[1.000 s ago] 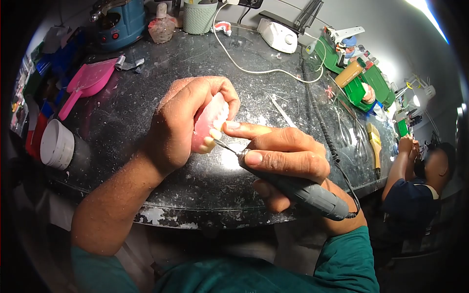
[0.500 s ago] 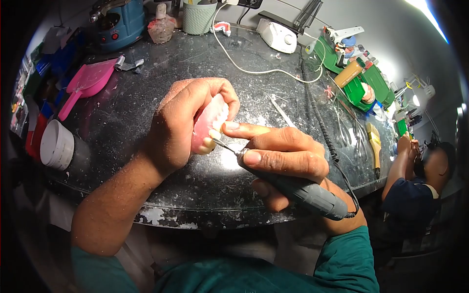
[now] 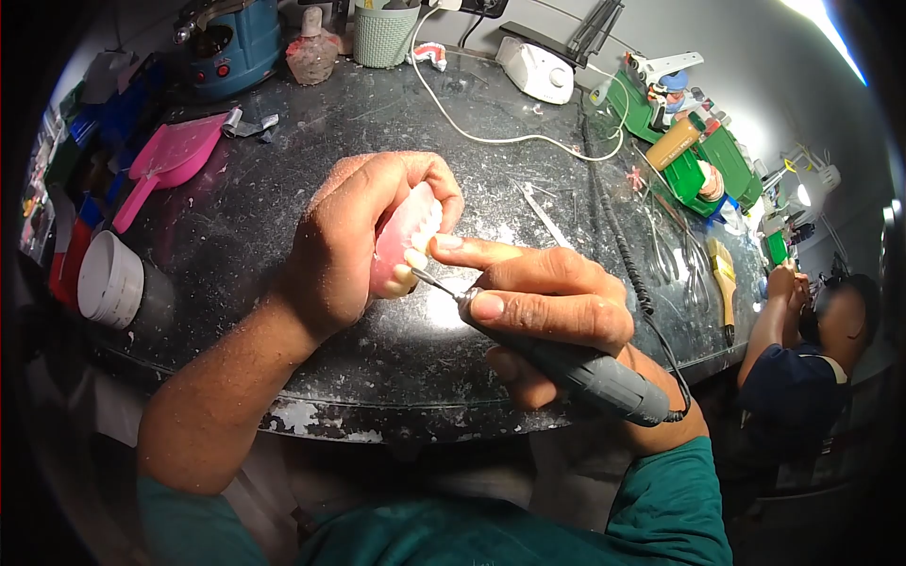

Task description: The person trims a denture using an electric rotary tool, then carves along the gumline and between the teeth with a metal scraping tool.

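A pink denture (image 3: 397, 247) with whitish teeth is held on its side in my left hand (image 3: 344, 231), whose fingers wrap round its far side. My right hand (image 3: 557, 297) grips a dark grey rotary handpiece (image 3: 595, 374) like a pen. The thin metal bur at its tip meets the teeth near the denture's lower end. My right index fingertip rests against the teeth just above the bur. A coiled black cord runs from the back of the handpiece. Pale dust covers my left hand.
Behind lie a pink dustpan (image 3: 179, 151), a blue machine (image 3: 231, 52), a grey-green basket (image 3: 385, 36) and a white control box (image 3: 536, 71). A white tub (image 3: 110, 280) is at left. Green trays (image 3: 717, 156) and a brush (image 3: 724, 274) lie right, near another person (image 3: 802, 377).
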Available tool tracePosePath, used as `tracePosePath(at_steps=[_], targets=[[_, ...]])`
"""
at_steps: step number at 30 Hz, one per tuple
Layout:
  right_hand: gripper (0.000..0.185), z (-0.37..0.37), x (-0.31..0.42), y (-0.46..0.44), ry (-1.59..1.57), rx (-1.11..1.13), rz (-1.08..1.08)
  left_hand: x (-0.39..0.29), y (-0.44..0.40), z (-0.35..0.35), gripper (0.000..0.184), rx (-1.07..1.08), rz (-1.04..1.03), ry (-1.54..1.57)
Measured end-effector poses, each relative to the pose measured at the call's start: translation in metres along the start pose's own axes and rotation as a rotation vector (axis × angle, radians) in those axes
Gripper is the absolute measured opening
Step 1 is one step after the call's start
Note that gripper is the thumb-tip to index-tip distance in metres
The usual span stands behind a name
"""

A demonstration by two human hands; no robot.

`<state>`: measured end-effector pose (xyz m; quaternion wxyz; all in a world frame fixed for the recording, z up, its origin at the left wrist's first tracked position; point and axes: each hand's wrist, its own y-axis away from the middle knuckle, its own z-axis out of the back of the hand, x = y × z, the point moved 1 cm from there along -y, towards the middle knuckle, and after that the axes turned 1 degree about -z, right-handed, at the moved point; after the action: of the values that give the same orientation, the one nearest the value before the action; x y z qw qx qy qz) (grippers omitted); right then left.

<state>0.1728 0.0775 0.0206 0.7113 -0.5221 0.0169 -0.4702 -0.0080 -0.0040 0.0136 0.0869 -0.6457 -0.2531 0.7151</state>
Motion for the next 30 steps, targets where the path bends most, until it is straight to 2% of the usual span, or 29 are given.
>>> tracePosePath(at_steps=[4,5,6,11,12,13,14,16,18,20,22,24,28,30], targets=[[0.036,-0.001,-0.004,0.001,-0.007,0.005,-0.005,0.0,0.001,-0.001,0.04,-0.004,0.004,0.008],[0.035,-0.003,-0.01,0.003,-0.007,-0.043,0.053,0.0,0.0,-0.001,0.041,-0.005,0.008,0.012],[0.052,-0.004,-0.013,0.004,-0.007,-0.092,0.111,0.002,0.0,-0.001,0.041,-0.009,0.012,0.016],[0.037,-0.001,-0.01,0.002,-0.036,-0.097,0.096,0.004,0.001,-0.001,0.041,-0.023,0.028,0.07],[0.038,-0.001,-0.009,0.002,-0.056,-0.131,0.059,0.006,0.002,0.001,0.039,-0.002,0.126,0.273],[0.047,-0.003,-0.012,0.0,-0.11,-0.199,0.091,0.006,0.001,0.002,0.038,0.022,0.223,0.474],[0.045,0.0,-0.016,0.001,-0.062,-0.22,0.125,0.007,0.0,0.0,0.038,0.03,0.22,0.469],[0.042,0.006,-0.025,0.002,-0.02,-0.288,0.171,0.006,-0.001,-0.005,0.038,-0.122,0.091,0.416],[0.04,0.007,-0.022,0.003,0.033,-0.343,0.139,0.001,0.0,-0.005,0.036,-0.037,0.087,0.409],[0.04,0.009,-0.022,0.0,0.115,-0.38,0.184,-0.002,-0.001,-0.013,0.036,-0.142,-0.014,0.186],[0.04,0.013,-0.022,-0.002,0.161,-0.413,0.204,0.0,0.001,-0.017,0.035,-0.112,-0.064,0.242],[0.041,0.015,-0.022,-0.003,0.217,-0.433,0.22,-0.002,0.001,-0.023,0.035,-0.16,-0.217,0.23],[0.04,0.014,-0.023,-0.001,0.215,-0.442,0.187,-0.002,0.004,-0.024,0.04,-0.14,-0.269,0.201],[0.04,0.009,-0.029,0.0,0.077,-0.455,0.259,0.0,0.003,-0.021,0.041,-0.094,-0.294,0.144]])
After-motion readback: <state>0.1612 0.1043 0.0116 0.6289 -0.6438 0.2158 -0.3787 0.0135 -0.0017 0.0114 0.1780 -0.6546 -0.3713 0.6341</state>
